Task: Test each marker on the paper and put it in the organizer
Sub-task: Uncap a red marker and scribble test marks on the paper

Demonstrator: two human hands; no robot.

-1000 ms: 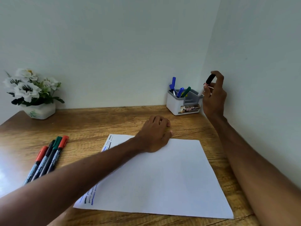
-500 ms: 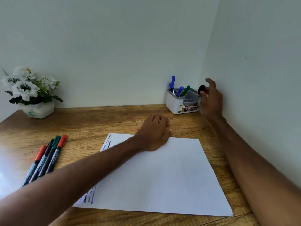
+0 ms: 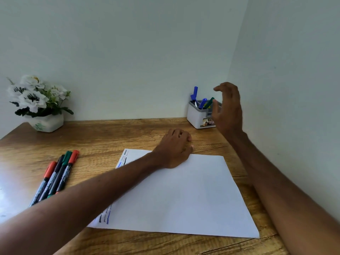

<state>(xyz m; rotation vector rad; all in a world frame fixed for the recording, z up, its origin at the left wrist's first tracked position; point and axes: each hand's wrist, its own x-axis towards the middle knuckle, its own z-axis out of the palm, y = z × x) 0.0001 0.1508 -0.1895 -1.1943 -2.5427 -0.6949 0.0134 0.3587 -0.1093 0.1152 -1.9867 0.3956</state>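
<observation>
A white sheet of paper (image 3: 184, 196) lies on the wooden desk, with short ink strokes along its left edge. My left hand (image 3: 174, 150) rests knuckles-up on the paper's far edge, holding nothing. Several markers (image 3: 55, 177) with red, black and green caps lie side by side at the left. The white and grey organizer (image 3: 198, 116) stands in the back right corner with blue and green markers upright in it. My right hand (image 3: 228, 109) hovers in front of the organizer's right side, fingers spread and empty, hiding that part of it.
A white pot of white flowers (image 3: 36, 105) stands at the back left of the desk (image 3: 110, 137). Walls close the desk at the back and along the right, right beside my right arm.
My right hand lowered a black-capped marker to the organizer, let it go, and has lifted away open. My left hand has stayed on the paper.
</observation>
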